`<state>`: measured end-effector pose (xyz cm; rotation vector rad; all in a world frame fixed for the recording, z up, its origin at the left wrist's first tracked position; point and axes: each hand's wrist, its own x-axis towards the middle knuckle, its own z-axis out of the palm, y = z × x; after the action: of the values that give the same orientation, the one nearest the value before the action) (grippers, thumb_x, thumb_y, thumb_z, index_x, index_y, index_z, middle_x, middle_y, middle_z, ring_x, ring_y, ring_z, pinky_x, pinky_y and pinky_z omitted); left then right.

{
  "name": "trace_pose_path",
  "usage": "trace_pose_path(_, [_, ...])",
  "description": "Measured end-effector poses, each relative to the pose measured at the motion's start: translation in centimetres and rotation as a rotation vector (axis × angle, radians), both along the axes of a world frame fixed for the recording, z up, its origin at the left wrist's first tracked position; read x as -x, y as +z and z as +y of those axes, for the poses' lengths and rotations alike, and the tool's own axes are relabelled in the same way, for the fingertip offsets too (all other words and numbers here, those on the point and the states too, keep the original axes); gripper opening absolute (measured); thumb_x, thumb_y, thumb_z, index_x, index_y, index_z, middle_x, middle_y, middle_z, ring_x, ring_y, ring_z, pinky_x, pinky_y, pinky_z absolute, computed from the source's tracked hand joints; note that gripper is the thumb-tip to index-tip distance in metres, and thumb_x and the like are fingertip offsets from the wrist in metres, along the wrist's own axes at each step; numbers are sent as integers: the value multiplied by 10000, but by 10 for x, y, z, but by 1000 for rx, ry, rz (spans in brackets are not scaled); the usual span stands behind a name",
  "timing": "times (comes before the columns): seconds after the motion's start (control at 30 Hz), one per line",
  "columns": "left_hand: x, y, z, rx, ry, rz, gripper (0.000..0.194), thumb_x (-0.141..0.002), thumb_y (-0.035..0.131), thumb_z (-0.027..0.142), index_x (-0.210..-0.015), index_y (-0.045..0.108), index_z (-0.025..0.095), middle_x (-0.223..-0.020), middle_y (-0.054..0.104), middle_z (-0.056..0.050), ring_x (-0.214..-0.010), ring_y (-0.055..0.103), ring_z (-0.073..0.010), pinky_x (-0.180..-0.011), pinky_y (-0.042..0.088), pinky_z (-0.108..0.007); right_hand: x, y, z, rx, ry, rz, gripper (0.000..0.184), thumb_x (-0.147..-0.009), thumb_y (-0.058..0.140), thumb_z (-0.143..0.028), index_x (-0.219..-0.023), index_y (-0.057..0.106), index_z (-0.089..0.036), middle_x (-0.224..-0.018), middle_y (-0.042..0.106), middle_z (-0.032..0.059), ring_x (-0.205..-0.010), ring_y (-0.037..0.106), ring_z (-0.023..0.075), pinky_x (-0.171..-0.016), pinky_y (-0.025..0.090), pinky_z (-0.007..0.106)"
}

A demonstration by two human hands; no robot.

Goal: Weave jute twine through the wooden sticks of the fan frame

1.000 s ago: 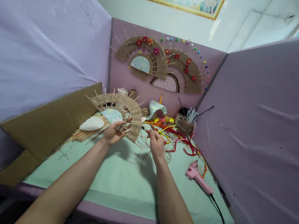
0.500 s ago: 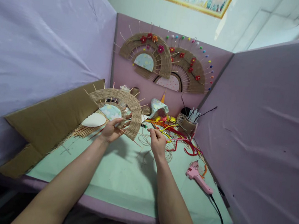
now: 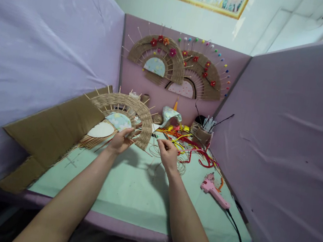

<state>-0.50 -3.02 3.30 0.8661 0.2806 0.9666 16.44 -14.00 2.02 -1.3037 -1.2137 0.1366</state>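
Observation:
My left hand (image 3: 121,140) is closed on the lower right part of a half-round woven fan (image 3: 145,128), holding it up over the table. Thin wooden sticks radiate through its tan twine band, and a pale blue patterned half-circle (image 3: 119,121) forms the centre. Just right of the fan's lower end, my right hand (image 3: 169,153) is pinched shut on what looks like thin twine. The strand between the fingertips is hard to see. Loose loops of twine (image 3: 181,168) lie below and behind that hand.
Brown cardboard (image 3: 59,122) leans at the left, beside a bundle of sticks (image 3: 94,142). A pink glue gun (image 3: 216,192) with a black cord lies at the right. Coloured fuzzy stems (image 3: 204,159) and a pot of white sticks (image 3: 203,135) are behind. Decorated fans (image 3: 164,57) hang on the back panel.
The fan has turned slightly, its left end moving left. My right hand has shifted a little left, with its fingers still pinched. My left hand keeps its hold.

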Motion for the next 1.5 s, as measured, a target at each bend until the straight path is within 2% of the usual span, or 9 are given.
trace_pose_path(0.2, [-2, 4, -4, -45, 62, -29, 306, -765, 543, 160, -1047, 657, 123, -1060, 682, -96, -1001, 615, -196, -779, 514, -286, 4, -4, 0, 1, 92, -168, 272, -847, 504, -368, -827, 692, -174, -756, 643, 50, -670, 548, 150, -639, 419, 269])
trace_pose_path(0.37, [-1, 3, -1, 17, 84, -98, 306, -768, 535, 173, -1054, 642, 142, -1016, 692, -81, -957, 640, -189, -795, 530, -314, 5, -2, -4, -15, 128, -249, 288, -878, 467, -354, -841, 697, -184, -726, 610, 40, -703, 546, 157, -674, 415, 277])
trace_pose_path(0.53, [-2, 9, -3, 53, 104, -180, 312, -799, 474, 153, -1072, 625, 152, -969, 705, -65, -980, 636, -188, -824, 536, -314, 4, -3, -4, -42, 207, -153, 373, -910, 373, -356, -950, 702, -186, -753, 587, 41, -761, 537, 164, -719, 416, 291])
trace_pose_path(0.67, [-8, 22, -7, 80, 144, -190, 291, -836, 428, 159, -1057, 617, 159, -971, 701, -58, -1033, 615, -172, -842, 533, -281, 5, -6, -1, -58, 296, 47, 439, -922, 288, -347, -1074, 671, -194, -761, 567, 27, -656, 480, 131, -621, 400, 269])
trace_pose_path(0.83, [-24, 33, -10, 111, 149, -292, 313, -842, 455, 141, -1124, 586, 176, -959, 705, -36, -1023, 620, -156, -866, 525, -275, 5, -7, 1, -88, 227, 129, 380, -881, 372, -315, -1097, 658, -188, -767, 585, 27, -653, 497, 129, -615, 416, 266])
trace_pose_path(0.97, [-32, 29, -11, 124, 136, -324, 314, -841, 476, 143, -1129, 600, 165, -960, 708, -40, -1003, 627, -156, -863, 519, -269, 11, -6, 2, -68, 132, 38, 306, -838, 459, -269, -1030, 679, -179, -861, 639, 51, -770, 565, 154, -727, 452, 287])
trace_pose_path(1.2, [-26, 9, -1, 159, 156, -318, 242, -812, 544, 154, -1027, 654, 144, -1001, 704, -64, -971, 638, -157, -884, 499, -297, 19, -15, 6, 73, 114, -132, 271, -833, 479, -258, -970, 692, -161, -845, 693, 70, -735, 610, 172, -709, 475, 289])
trace_pose_path(1.33, [-24, 5, 1, 110, 169, -279, 262, -768, 585, 125, -1018, 660, 143, -1007, 705, -74, -971, 641, -173, -859, 505, -306, 15, -15, 5, 46, 125, -227, 220, -833, 501, -265, -902, 693, -184, -877, 699, 70, -782, 623, 179, -740, 471, 289])
trace_pose_path(1.5, [-22, 4, 1, 75, 104, -182, 285, -751, 581, 95, -1023, 664, 128, -968, 718, -74, -898, 660, -173, -778, 527, -284, 1, -9, 3, 6, 45, -254, 206, -842, 501, -279, -857, 683, -183, -827, 686, 62, -757, 611, 174, -719, 454, 282])
